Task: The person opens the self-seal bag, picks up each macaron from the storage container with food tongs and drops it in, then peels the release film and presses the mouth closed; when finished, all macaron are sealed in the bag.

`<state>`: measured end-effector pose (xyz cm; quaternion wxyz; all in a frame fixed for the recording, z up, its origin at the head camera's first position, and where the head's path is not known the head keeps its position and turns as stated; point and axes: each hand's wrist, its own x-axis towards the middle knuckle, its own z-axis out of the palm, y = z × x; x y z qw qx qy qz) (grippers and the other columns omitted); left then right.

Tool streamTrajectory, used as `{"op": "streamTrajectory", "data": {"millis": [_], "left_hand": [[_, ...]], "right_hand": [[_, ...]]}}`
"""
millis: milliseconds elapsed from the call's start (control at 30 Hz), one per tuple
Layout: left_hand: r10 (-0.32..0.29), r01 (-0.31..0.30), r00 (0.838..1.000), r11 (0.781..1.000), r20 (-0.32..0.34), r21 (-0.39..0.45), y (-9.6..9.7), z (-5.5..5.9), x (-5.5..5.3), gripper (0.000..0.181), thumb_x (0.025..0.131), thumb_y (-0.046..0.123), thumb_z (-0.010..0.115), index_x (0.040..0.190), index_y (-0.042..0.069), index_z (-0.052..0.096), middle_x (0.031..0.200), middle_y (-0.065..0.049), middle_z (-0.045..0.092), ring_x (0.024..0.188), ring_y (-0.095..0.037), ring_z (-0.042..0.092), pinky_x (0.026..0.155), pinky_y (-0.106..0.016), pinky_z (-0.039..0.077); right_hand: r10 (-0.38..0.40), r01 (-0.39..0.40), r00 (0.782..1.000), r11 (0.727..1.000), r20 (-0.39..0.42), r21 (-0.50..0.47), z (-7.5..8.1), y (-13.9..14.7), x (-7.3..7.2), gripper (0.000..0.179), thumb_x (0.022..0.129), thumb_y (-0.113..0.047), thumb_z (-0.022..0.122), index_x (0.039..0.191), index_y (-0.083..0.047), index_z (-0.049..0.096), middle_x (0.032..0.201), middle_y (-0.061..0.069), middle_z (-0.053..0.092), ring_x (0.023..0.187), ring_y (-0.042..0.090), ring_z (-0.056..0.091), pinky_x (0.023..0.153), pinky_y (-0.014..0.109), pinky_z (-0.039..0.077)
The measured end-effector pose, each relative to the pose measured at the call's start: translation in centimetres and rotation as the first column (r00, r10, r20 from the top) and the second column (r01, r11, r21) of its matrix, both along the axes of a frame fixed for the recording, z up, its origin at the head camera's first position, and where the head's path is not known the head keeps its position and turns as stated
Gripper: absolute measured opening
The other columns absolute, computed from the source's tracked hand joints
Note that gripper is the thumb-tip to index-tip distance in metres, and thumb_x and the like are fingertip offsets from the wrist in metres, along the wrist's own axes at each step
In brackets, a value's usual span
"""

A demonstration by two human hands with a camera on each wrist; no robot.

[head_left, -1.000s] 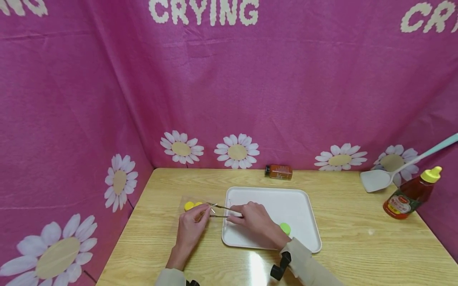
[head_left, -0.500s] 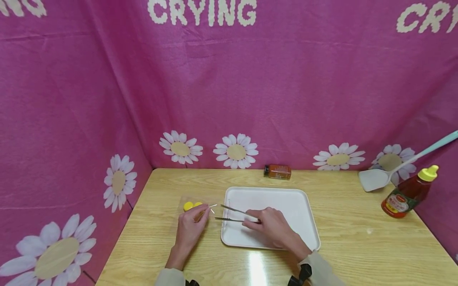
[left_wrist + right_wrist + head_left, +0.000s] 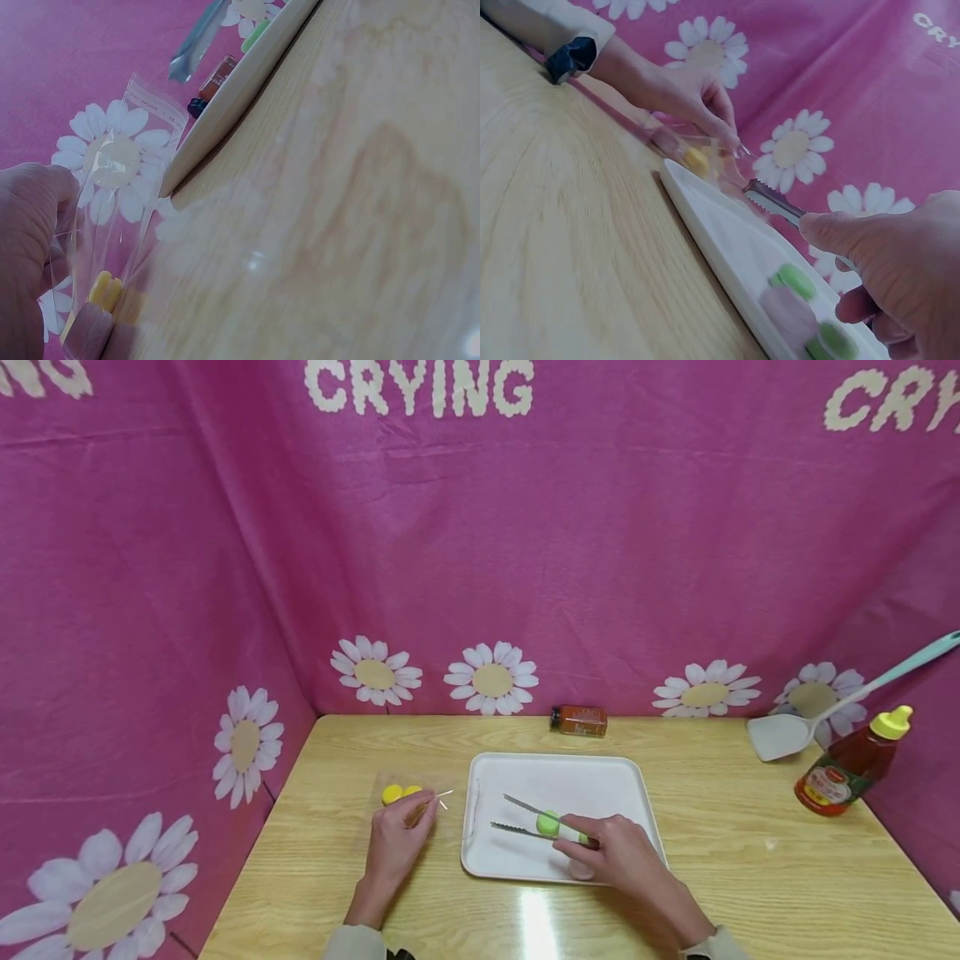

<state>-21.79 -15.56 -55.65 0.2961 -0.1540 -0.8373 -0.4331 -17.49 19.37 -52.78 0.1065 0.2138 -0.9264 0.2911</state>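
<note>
My left hand point(image 3: 397, 839) pinches the mouth of a clear plastic bag point(image 3: 154, 105) at the left of the table. Yellow macarons point(image 3: 392, 794) lie inside it, with a purplish macaron point(image 3: 88, 330) beside them in the left wrist view. My right hand point(image 3: 626, 856) grips metal tongs point(image 3: 534, 811), their arms spread apart above a white tray point(image 3: 555, 767) and pointing left. On the tray sit a green macaron point(image 3: 795, 281), a second green macaron point(image 3: 834, 341) and a pale purple macaron point(image 3: 786, 311). Nothing shows between the tong tips.
A small bottle of red sauce point(image 3: 583, 721) lies on its side behind the tray. Farther right are a white spatula point(image 3: 780, 737) with a mint handle and a yellow-capped sauce bottle point(image 3: 843, 777). Pink flowered cloth point(image 3: 585, 568) hangs behind the table.
My right hand has drawn the tongs away from the bag's mouth, rightward over the tray. The left hand stays in place, holding the bag.
</note>
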Motion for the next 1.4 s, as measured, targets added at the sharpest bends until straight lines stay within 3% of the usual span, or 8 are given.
{"op": "streamTrajectory", "data": {"millis": [400, 767, 933, 1167, 1400], "left_hand": [[0.000, 0.000, 1.000, 1.000, -0.030, 0.000, -0.3, 0.0, -0.1, 0.014, 0.084, 0.002, 0.086, 0.098, 0.003, 0.083, 0.098, -0.008, 0.081, 0.091, -0.022, 0.078, 0.084, -0.017, 0.058], [-0.004, 0.004, 0.999, 1.000, -0.053, 0.008, -0.2, 0.1, -0.2, 0.015, 0.082, 0.000, 0.087, 0.097, 0.002, 0.083, 0.096, -0.009, 0.081, 0.089, -0.023, 0.078, 0.082, -0.016, 0.058], [-0.003, 0.003, 0.999, 1.000, -0.041, 0.004, -0.2, 0.1, -0.3, 0.016, 0.083, 0.001, 0.087, 0.098, 0.002, 0.083, 0.096, -0.009, 0.081, 0.089, -0.022, 0.078, 0.082, -0.017, 0.058], [0.001, -0.001, 0.999, 1.000, -0.032, -0.019, -0.1, 0.0, -0.2, 0.016, 0.083, 0.001, 0.086, 0.098, 0.001, 0.082, 0.096, -0.009, 0.081, 0.088, -0.022, 0.078, 0.078, -0.031, 0.063], [-0.006, 0.006, 1.000, 1.000, -0.022, -0.006, 0.0, -0.2, 0.0, 0.016, 0.083, 0.000, 0.086, 0.098, 0.001, 0.082, 0.096, -0.010, 0.080, 0.088, -0.023, 0.078, 0.076, -0.040, 0.063]], "right_hand": [[-0.135, 0.135, 0.990, 0.991, -0.038, 0.014, -0.5, 3.5, 2.9, 0.039, 0.086, -0.043, 0.085, 0.116, -0.018, 0.082, 0.056, -0.027, 0.030, 0.054, -0.005, 0.028, 0.052, 0.020, 0.031], [-0.284, 0.282, 0.956, 0.958, 0.068, 0.047, -0.7, 6.4, 4.6, 0.039, 0.090, -0.047, 0.080, 0.117, -0.019, 0.082, 0.052, -0.025, 0.043, 0.057, -0.001, 0.037, 0.059, 0.024, 0.039], [-0.297, 0.296, 0.953, 0.955, 0.050, 0.039, -1.1, 7.4, 5.2, 0.037, 0.089, -0.043, 0.082, 0.116, -0.016, 0.082, 0.050, -0.022, 0.036, 0.054, 0.000, 0.033, 0.059, 0.024, 0.039], [-0.339, 0.332, 0.928, 0.941, 0.153, 0.070, -1.5, 7.9, 5.7, 0.045, 0.090, -0.046, 0.080, 0.120, -0.011, 0.080, 0.054, -0.015, 0.033, 0.052, 0.003, 0.030, 0.058, 0.023, 0.035], [-0.350, 0.343, 0.922, 0.937, 0.165, 0.069, -2.4, 8.2, 6.0, 0.044, 0.090, -0.045, 0.081, 0.119, -0.012, 0.080, 0.055, -0.015, 0.036, 0.051, 0.002, 0.028, 0.053, 0.023, 0.032]]}}
